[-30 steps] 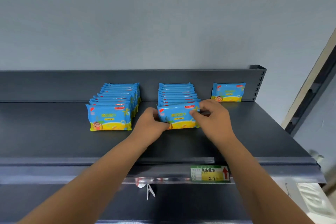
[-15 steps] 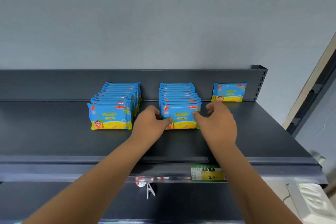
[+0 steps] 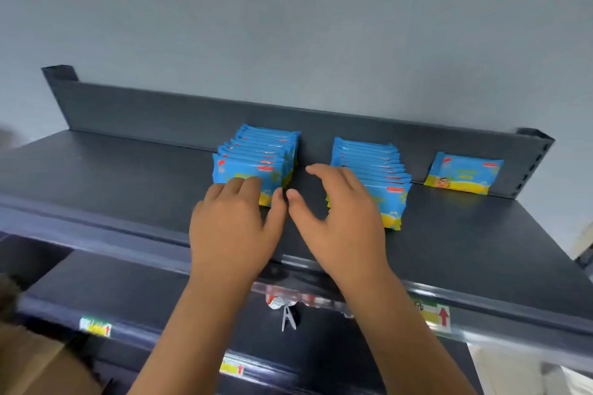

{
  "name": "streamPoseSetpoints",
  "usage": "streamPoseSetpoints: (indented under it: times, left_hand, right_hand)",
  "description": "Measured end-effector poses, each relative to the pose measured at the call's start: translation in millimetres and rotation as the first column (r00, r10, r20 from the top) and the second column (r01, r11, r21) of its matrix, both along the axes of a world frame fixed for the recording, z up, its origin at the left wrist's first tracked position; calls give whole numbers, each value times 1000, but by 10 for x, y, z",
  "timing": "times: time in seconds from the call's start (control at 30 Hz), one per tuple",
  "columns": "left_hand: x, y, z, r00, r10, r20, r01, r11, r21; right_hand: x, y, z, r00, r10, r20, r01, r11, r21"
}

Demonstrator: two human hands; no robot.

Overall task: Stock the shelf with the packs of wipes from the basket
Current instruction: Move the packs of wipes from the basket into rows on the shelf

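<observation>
Where the dark shelf (image 3: 128, 176) meets its raised back panel (image 3: 167, 115), two rows of blue-and-yellow wipes packs are seen standing on edge, one behind another: a left row (image 3: 263, 151) and a right row (image 3: 375, 167), with a bare gap of shelf between them. A single pack (image 3: 463, 173) is propped against the back panel, well apart to the right of the right row. The left hand (image 3: 234, 228) is laid over the front pack of the left row, fingers together and resting on its face, thumb out to the side; nothing is gripped. The right hand (image 3: 340, 221) is held just in front of the right row, fingers spread and curled, partly hiding the front pack; contact cannot be told. The two thumbs nearly meet over the gap. Along the shelf's front rail a price label with a red arrow (image 3: 438, 317) is noted at the right, and a small white clip (image 3: 288, 317) hangs below the rail. A cardboard edge (image 3: 35, 362) is glimpsed at lower left, blurred.
</observation>
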State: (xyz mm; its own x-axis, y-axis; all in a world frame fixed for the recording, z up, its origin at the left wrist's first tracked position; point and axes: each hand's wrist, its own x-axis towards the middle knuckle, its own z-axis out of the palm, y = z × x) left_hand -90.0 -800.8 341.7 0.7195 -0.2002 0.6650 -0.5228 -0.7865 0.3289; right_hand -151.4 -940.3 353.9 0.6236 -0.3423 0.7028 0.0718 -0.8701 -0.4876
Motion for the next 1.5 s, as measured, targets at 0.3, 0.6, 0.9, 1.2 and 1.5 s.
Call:
streamPoseSetpoints:
  times: [0.3,0.6,0.9,1.2,1.5]
  left_hand:
    - [-134,1818,-558,893,424,-149,-418,906,71]
    - [-419,3829,-1175,592,761,-263,-721,647,248]
    - [-520,5273,-1703,372,860,-350,-806,486,337]
    - [81,6136,-2171,287,834,-471,-759,498,420]
    - [1030,7261,-2802,86,686,-723,-690,564,453]
  right_hand:
    - [517,1725,-342,877,405,-258,-441,892,-98]
    - [919,3898,-1044,594,632,-498,-764,637,-103]
    - [1115,5400,-1633,421,671,-610,-875,477,-80]
    - [1809,6474,-2146,284,623,-729,-897,441,27]
    - [2815,7471,-2913,61,458,-887,-895,418,155]
